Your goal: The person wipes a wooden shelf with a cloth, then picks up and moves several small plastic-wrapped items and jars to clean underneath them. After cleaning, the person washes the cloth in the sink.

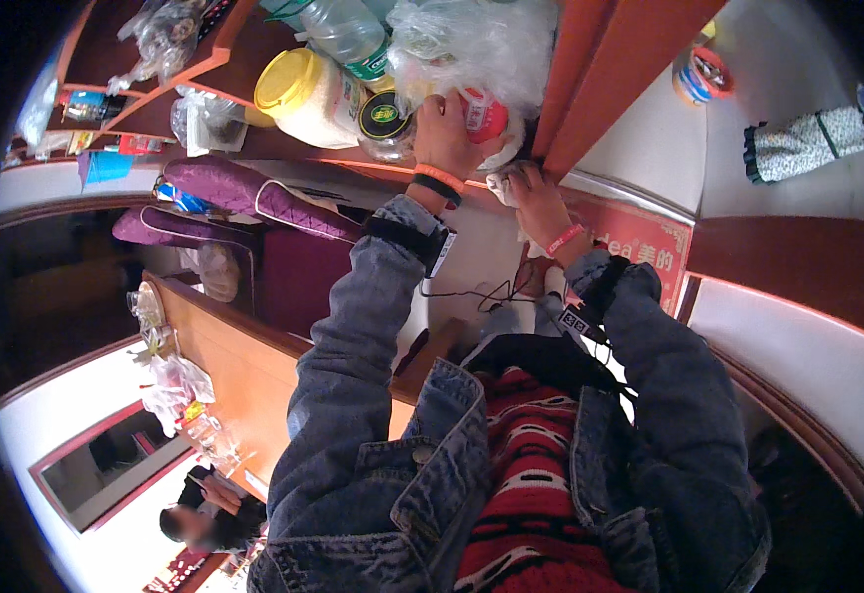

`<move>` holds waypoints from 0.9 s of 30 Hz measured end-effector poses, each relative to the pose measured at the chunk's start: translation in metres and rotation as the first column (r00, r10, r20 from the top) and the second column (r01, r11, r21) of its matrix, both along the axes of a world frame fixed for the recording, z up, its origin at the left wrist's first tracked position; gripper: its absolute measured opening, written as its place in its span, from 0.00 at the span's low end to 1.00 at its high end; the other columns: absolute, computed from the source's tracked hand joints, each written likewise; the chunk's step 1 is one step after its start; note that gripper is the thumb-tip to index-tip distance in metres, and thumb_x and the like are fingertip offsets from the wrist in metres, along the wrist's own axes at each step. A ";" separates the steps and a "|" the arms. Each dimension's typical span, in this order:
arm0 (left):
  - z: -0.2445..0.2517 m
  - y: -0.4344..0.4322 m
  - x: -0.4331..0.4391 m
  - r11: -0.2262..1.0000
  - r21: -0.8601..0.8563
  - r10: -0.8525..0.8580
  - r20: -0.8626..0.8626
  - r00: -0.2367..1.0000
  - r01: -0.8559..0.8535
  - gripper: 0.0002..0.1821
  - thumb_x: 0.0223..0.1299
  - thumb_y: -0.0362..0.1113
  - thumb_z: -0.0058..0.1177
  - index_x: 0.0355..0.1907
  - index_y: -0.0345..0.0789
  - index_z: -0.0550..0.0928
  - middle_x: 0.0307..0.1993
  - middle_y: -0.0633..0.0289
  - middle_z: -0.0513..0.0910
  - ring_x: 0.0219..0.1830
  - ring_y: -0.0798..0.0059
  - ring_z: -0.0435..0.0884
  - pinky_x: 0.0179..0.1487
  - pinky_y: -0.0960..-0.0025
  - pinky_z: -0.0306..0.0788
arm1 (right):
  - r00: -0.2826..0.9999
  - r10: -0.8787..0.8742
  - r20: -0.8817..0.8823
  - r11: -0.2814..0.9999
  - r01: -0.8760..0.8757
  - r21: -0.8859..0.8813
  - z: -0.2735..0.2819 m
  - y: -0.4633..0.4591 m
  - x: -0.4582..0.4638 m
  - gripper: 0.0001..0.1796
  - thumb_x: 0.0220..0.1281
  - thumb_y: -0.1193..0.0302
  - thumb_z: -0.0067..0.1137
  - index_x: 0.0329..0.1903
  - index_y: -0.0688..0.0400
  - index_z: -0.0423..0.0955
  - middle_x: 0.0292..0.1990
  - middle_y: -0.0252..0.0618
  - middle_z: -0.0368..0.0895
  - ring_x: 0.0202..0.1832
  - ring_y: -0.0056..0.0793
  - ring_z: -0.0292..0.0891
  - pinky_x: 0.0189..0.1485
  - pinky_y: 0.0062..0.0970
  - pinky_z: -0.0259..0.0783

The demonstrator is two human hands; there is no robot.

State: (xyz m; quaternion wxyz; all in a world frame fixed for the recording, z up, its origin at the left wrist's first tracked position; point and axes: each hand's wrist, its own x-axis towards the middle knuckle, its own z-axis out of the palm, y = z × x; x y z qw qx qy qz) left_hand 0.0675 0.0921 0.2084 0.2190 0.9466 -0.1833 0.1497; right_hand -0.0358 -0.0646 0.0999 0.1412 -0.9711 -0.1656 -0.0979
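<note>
On the shelf, my left hand (448,137) grips a whitish jar with a red lid (485,116), its thumb along the jar's near side. The lid bears writing. My right hand (539,194) holds a crumpled whitish cloth (502,185) against the shelf's front edge, just below the jar. To the left of my left hand stands a clear jar with a black lid (385,117). Beyond it is a large plastic jar with a yellow lid (313,96), holding pale contents. Crumpled clear plastic bags (476,48) lie behind the red lid.
A reddish-brown upright panel (595,67) rises right of my hands. Below stand a red printed carton (635,241) and purple-upholstered chairs (254,196). Dark cables (506,293) cross the floor near my feet. A wooden table (232,341) is at left; a person (213,511) sits beyond it.
</note>
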 end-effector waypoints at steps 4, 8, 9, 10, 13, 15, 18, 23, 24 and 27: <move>0.001 0.026 -0.023 0.972 -0.218 -0.040 0.194 0.980 0.083 0.43 0.44 0.50 0.74 0.59 0.28 0.73 0.50 0.45 0.75 0.48 0.51 0.78 0.52 0.60 0.74 | 0.983 0.107 -0.148 0.953 -0.059 0.298 0.013 -0.015 -0.008 0.28 0.45 0.78 0.60 0.54 0.61 0.70 0.56 0.48 0.71 0.56 0.53 0.69 0.58 0.45 0.70; -0.020 0.059 -0.083 0.881 -0.472 -0.069 -0.164 0.984 -0.017 0.34 0.54 0.44 0.70 0.60 0.30 0.74 0.54 0.53 0.76 0.52 0.62 0.77 0.52 0.63 0.73 | 0.969 0.239 -0.054 0.820 -0.172 0.546 0.032 -0.022 -0.027 0.24 0.46 0.76 0.60 0.51 0.59 0.76 0.52 0.44 0.76 0.55 0.52 0.72 0.58 0.42 0.72; -0.029 0.061 -0.102 0.860 -0.487 -0.054 -0.386 0.921 -0.154 0.33 0.55 0.42 0.68 0.61 0.32 0.73 0.56 0.56 0.76 0.53 0.66 0.77 0.53 0.64 0.73 | 0.957 0.284 -0.061 0.764 -0.188 0.617 0.036 -0.023 -0.031 0.23 0.45 0.76 0.60 0.50 0.59 0.76 0.50 0.44 0.77 0.54 0.51 0.73 0.57 0.41 0.72; -0.039 0.063 -0.116 0.855 -0.441 -0.041 -0.582 0.812 -0.274 0.31 0.57 0.41 0.67 0.62 0.33 0.73 0.57 0.58 0.76 0.55 0.69 0.77 0.54 0.65 0.73 | 0.932 0.338 -0.129 0.731 -0.174 0.660 0.039 -0.025 -0.035 0.23 0.45 0.76 0.60 0.50 0.60 0.76 0.48 0.43 0.78 0.52 0.49 0.75 0.56 0.40 0.73; -0.065 0.052 -0.138 0.577 -0.725 -0.343 -0.632 0.695 -0.375 0.32 0.57 0.43 0.68 0.62 0.36 0.73 0.55 0.60 0.77 0.54 0.76 0.75 0.53 0.69 0.72 | 0.785 0.488 -0.381 0.642 -0.026 0.766 0.042 -0.031 -0.039 0.20 0.46 0.76 0.60 0.47 0.61 0.77 0.41 0.41 0.80 0.47 0.39 0.78 0.54 0.34 0.73; -0.074 0.043 -0.153 0.290 -0.849 -0.635 -0.516 0.575 -0.442 0.36 0.59 0.45 0.66 0.67 0.37 0.68 0.59 0.61 0.75 0.58 0.76 0.73 0.58 0.70 0.70 | 0.621 0.567 -0.542 0.571 0.178 0.801 0.037 -0.034 -0.037 0.18 0.47 0.76 0.60 0.45 0.61 0.78 0.39 0.39 0.81 0.45 0.32 0.79 0.52 0.31 0.73; -0.077 0.023 -0.168 0.145 -0.810 -0.772 -0.452 0.447 -0.568 0.39 0.57 0.44 0.68 0.67 0.37 0.65 0.58 0.58 0.74 0.59 0.73 0.73 0.61 0.68 0.69 | 0.342 0.645 -0.684 0.261 0.742 0.617 0.023 -0.035 -0.035 0.15 0.50 0.74 0.60 0.44 0.60 0.79 0.41 0.36 0.81 0.45 0.25 0.78 0.49 0.28 0.75; -0.084 -0.023 -0.181 0.375 -0.880 -0.587 -0.468 0.661 -0.290 0.45 0.49 0.40 0.74 0.66 0.36 0.61 0.58 0.54 0.71 0.60 0.67 0.72 0.64 0.63 0.68 | 0.234 0.710 -0.665 0.178 0.853 0.490 0.008 -0.047 -0.040 0.16 0.57 0.71 0.58 0.49 0.58 0.77 0.44 0.38 0.82 0.47 0.27 0.79 0.46 0.28 0.78; -0.087 -0.030 -0.182 0.398 -0.881 -0.558 -0.452 0.696 -0.254 0.46 0.48 0.38 0.74 0.66 0.36 0.60 0.58 0.54 0.71 0.60 0.66 0.72 0.64 0.62 0.69 | 0.162 0.703 -0.693 0.172 0.906 0.386 0.009 -0.051 -0.041 0.17 0.58 0.71 0.57 0.51 0.58 0.77 0.45 0.38 0.82 0.47 0.28 0.79 0.46 0.28 0.78; -0.101 -0.046 -0.177 0.380 -0.895 -0.497 -0.412 0.764 -0.235 0.48 0.44 0.33 0.72 0.67 0.34 0.58 0.59 0.53 0.70 0.61 0.63 0.71 0.63 0.62 0.69 | 0.217 0.773 -0.596 0.013 0.934 0.357 0.020 -0.061 -0.042 0.21 0.63 0.67 0.58 0.57 0.58 0.73 0.48 0.38 0.81 0.49 0.29 0.80 0.47 0.30 0.79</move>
